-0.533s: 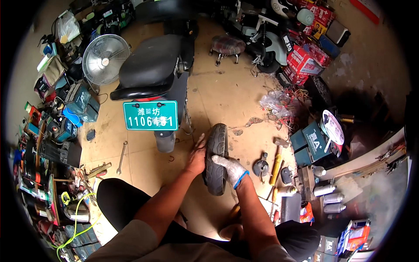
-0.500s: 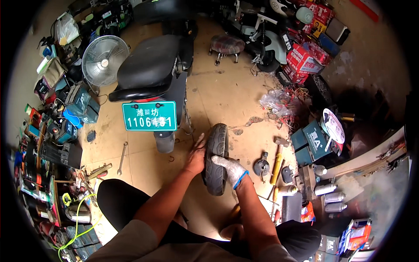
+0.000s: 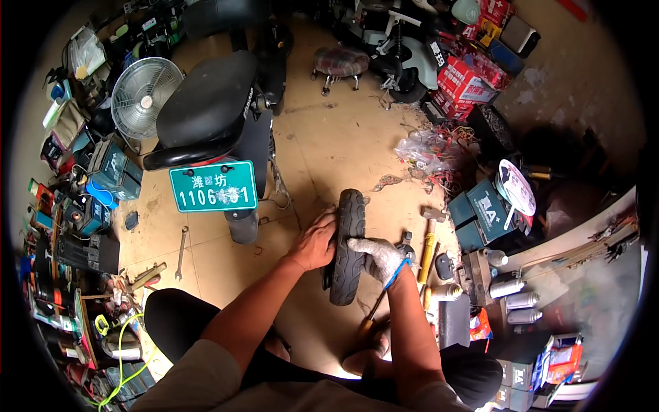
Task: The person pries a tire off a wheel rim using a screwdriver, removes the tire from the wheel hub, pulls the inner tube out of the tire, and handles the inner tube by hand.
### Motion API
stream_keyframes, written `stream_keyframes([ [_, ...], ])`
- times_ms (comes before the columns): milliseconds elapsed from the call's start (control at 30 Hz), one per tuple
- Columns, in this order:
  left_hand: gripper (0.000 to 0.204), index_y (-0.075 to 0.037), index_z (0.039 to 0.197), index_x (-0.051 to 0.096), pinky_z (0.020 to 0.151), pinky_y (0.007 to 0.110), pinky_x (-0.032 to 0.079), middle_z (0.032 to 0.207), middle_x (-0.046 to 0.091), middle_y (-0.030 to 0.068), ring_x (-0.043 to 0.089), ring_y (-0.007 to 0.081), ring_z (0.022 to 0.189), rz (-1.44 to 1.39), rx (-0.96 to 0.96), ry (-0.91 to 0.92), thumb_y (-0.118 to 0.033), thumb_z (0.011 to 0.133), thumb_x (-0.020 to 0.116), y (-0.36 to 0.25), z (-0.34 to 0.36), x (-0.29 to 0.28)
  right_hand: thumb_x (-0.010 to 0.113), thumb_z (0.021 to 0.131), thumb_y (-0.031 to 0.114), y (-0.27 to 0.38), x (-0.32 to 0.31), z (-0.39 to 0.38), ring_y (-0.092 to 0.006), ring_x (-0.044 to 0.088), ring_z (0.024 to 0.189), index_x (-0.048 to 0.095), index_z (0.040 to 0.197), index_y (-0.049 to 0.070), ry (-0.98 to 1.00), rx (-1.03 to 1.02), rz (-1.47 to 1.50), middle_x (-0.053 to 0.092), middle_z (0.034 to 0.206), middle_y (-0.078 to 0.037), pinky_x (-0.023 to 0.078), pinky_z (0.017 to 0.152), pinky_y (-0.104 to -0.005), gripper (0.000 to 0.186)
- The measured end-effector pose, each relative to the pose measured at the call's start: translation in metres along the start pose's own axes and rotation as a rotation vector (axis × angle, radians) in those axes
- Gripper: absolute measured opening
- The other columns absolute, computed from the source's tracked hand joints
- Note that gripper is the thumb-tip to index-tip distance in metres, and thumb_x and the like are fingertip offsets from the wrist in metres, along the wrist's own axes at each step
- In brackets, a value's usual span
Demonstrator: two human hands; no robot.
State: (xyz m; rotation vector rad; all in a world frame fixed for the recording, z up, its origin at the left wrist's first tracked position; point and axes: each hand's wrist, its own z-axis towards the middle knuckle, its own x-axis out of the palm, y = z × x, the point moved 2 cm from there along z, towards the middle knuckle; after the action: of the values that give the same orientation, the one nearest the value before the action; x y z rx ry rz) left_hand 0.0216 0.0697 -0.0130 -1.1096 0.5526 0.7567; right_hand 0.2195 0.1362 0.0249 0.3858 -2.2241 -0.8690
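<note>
Both hands have shifted on the tyre (image 3: 348, 247) since the earlier frame: the bare left hand (image 3: 316, 242), then flat with fingers spread against the sidewall, now curls over the tread near the top. The gloved right hand (image 3: 379, 257) clasps the tyre's right side at mid-height, its grip closed on the rubber. That tyre stands upright on the floor (image 3: 343, 147), about mid-floor, just in front of the person's knees. A scooter (image 3: 206, 113) with a green plate (image 3: 213, 186) stands to the left of it, near but apart. A spanner (image 3: 180, 254) lies below the plate, and a hammer (image 3: 430, 244) lies just right of the tyre.
</note>
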Motion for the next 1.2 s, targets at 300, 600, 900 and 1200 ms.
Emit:
stream_keyframes([
  [300,0.059,0.000,0.126,0.056,0.112,0.051,0.046,0.132,0.057,0.0245,0.053,0.0462,0.128,-0.125,-0.007,0.047,-0.030,0.081,0.080,-0.015,0.043,0.013,0.083,0.090,0.030,0.048,-0.035,0.001,-0.0305,0.073,0.115,0.052,0.153,-0.007,-0.398,-0.347,-0.410,0.074,0.132,-0.020,0.058,0.101,-0.0389,0.079],
  [600,0.045,-0.006,0.112,0.076,0.113,0.047,0.047,0.132,0.067,0.0152,0.057,0.0396,0.131,-0.320,0.080,-0.053,-0.025,0.072,0.085,-0.008,0.062,0.047,0.065,0.101,0.051,0.037,0.027,0.011,-0.0480,0.060,0.129,0.041,0.157,-0.007,-1.024,-0.310,-1.523,0.059,0.141,-0.032,0.049,0.112,-0.0508,0.085],
  [900,0.050,-0.004,0.117,0.073,0.109,0.050,0.046,0.127,0.068,0.0216,0.059,0.0423,0.124,-0.278,0.024,-0.113,-0.028,0.074,0.083,-0.007,0.075,0.054,0.059,0.100,0.066,0.062,0.036,0.043,-0.0445,0.072,0.111,0.066,0.122,-0.004,-1.240,-0.229,-1.629,0.074,0.115,-0.030,0.056,0.099,-0.0502,0.074],
  [1200,0.028,-0.004,0.086,0.073,0.097,0.052,0.045,0.100,0.067,0.0167,0.062,0.0391,0.107,-0.185,0.081,-0.143,-0.028,0.074,0.078,-0.018,0.086,0.076,0.059,0.099,0.071,0.093,-0.002,0.040,-0.0445,0.075,0.105,0.072,0.113,-0.002,-1.074,-0.101,-1.779,0.077,0.104,-0.030,0.059,0.093,-0.0513,0.076],
])
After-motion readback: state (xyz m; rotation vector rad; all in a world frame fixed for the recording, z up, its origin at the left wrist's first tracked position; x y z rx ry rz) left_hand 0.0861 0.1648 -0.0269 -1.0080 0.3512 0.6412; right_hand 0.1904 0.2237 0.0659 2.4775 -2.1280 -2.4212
